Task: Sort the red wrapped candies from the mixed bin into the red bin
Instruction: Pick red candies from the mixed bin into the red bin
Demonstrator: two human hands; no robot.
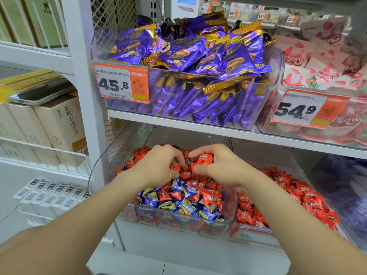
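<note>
Both hands over mixed bin (pixel 168 221), mid-heap. Your right hand (pixel 220 167) pinches red candies (pixel 204 158) thumb-to-fingers, raised just off heap, prob. batching before the carry. Left hand (pixel 156 167): fingers curled into heap, can't tell if gripping. Red bin (pixel 248 233) sits just right of mixed bin, so short transfer

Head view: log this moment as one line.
left hand: fingers in mixed bin, grip unclear | right hand: pinches red candies over mixed bin | red bin: not yet reached
</note>
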